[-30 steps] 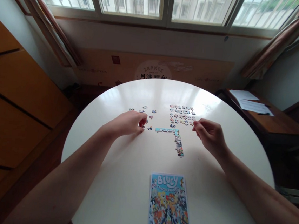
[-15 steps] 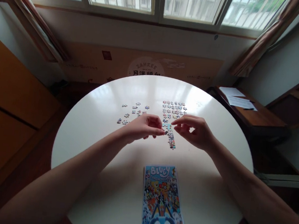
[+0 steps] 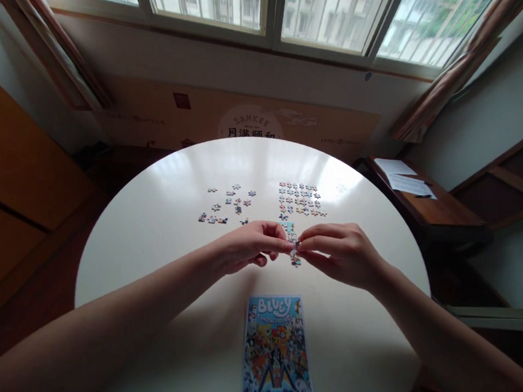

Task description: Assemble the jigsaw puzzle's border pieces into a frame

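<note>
The small dark cardboard puzzle piece (image 3: 297, 244) is at the fingertips of both hands, at the multicoloured joined puzzle strip (image 3: 296, 262), near the middle of the glossy white rounded table (image 3: 159, 242). The left hand (image 3: 257, 243) has its thumb and forefinger clamped on it, it seems; such a small thing leaves room only for the tips. The right hand (image 3: 344, 250) meets it from the other side, perhaps to steady it; whether its fingers grip or only press, I cannot tell. The 2 hands cover part of the strip.

Toward the left edge lie the scattered flat loose pieces (image 3: 247, 202); toward the far edge stand the neat rows of pieces (image 3: 295, 193), probably spread so that each is visible. The blue rectangular illustrated sheet (image 3: 275, 345) lies by the near edge, its title upright for the person, probably for easy looking.
</note>
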`<state>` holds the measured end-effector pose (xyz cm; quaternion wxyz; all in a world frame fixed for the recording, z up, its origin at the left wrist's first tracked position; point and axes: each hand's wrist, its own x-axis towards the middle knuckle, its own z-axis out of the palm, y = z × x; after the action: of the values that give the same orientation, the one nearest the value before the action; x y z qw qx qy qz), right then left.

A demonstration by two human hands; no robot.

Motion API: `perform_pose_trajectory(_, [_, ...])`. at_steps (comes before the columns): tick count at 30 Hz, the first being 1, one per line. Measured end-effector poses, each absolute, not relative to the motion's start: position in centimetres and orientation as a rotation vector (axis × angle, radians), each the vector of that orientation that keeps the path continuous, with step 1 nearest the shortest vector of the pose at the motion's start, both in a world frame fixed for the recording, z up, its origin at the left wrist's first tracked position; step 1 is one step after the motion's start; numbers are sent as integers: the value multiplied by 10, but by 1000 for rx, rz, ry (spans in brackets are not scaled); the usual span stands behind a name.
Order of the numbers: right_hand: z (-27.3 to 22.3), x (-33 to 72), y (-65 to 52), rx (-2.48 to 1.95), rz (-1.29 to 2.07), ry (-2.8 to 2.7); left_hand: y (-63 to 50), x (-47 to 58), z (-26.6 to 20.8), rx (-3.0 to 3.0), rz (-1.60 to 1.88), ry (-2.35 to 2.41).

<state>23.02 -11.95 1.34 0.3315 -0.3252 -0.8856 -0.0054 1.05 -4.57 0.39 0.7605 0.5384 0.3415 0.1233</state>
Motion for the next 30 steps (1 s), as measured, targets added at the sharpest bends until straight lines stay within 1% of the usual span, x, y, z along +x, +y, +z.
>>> perform_pose_trajectory(2, [8,232,-123,-846,-5,-2311,-46,11,3,1252,217,747])
perform_pose_trajectory(4, [2,234,-126,-859,33,-2312,-45,10,2,1463,218,779])
perform_pose_trajectory(7, [-12,241,-130,-888,153,-2310,-40,6,-1,2065,392,815])
perform_pose_trajectory(9, [-22,245,-131,-915,233,-2315,-36,4,-5,2452,499,680])
perform_pose_trajectory(11, [-29,248,-131,-946,289,-2328,-33,3,-12,2656,519,446])
perform_pose_trajectory(14, [-35,249,-129,-968,321,-2346,-30,6,-24,2713,527,194])
perform_pose_trajectory(17, [-37,248,-128,-977,337,-2355,-28,10,-30,2688,545,98])
perform_pose_trajectory(22, [-40,251,-126,-994,412,-2332,-27,14,-29,2634,449,63])
perform_pose_trajectory(30, [-39,250,-125,-1037,444,-2347,-27,15,-27,2591,435,64])
